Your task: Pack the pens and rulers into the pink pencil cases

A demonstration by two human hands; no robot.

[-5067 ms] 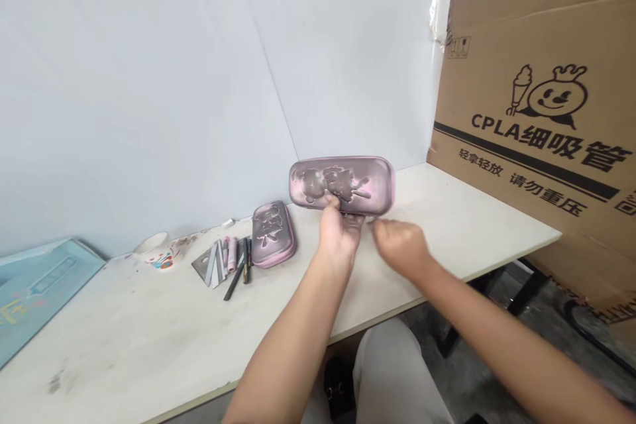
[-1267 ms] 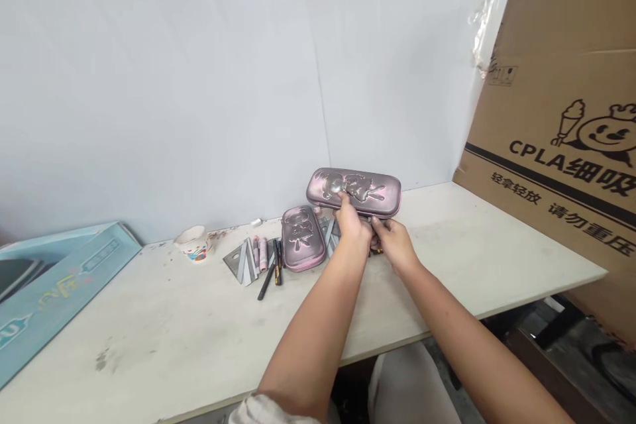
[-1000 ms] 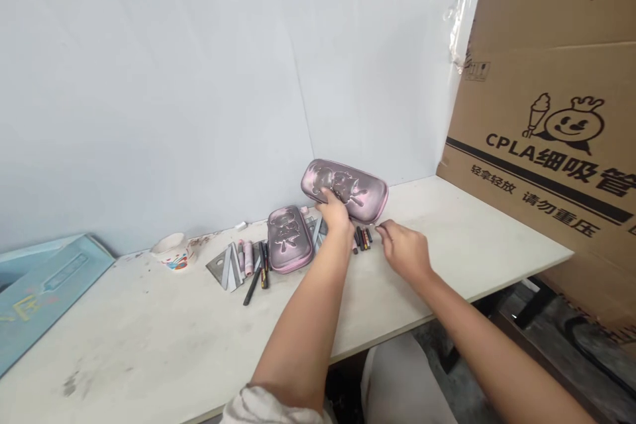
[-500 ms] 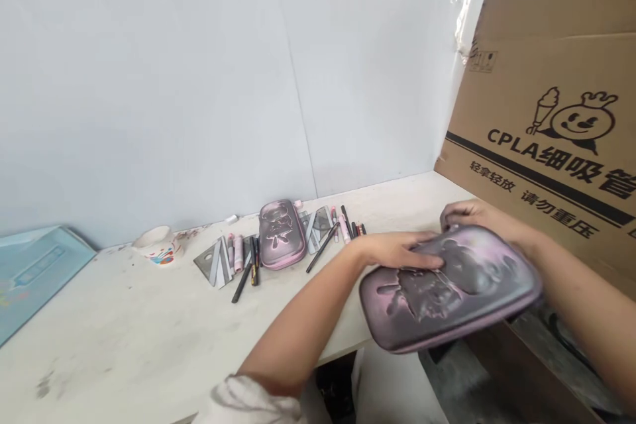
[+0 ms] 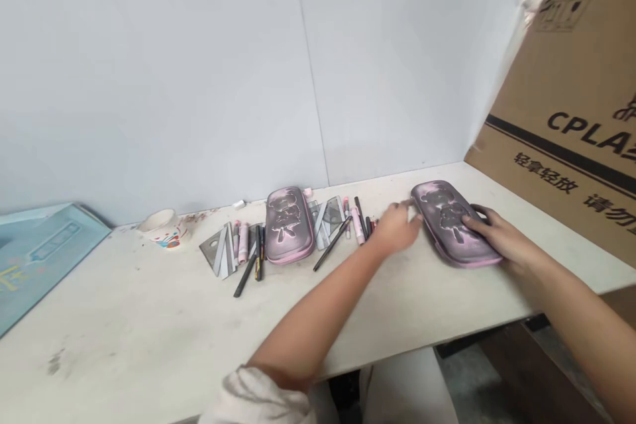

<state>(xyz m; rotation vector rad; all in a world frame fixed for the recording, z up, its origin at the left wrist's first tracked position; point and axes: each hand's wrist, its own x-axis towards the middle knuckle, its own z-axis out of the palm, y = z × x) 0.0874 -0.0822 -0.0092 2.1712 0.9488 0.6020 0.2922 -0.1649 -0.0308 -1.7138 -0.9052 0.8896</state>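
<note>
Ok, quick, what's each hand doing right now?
Left hand: open, empty, beside the pink pencil case.
Right hand: open, resting on that case.

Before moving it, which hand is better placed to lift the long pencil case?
Right, probably: the right hand lies on the long pencil case; the left hand sits beside its end.

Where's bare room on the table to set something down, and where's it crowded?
Widest free patch: the tabletop front-left, between the blue tray and the left forearm, below the pens. A narrow strip lies beyond the pencil case under the right hand, by the cardboard box. Crowded: the back edge, paper cup to left hand, around the other pencil case.
</note>
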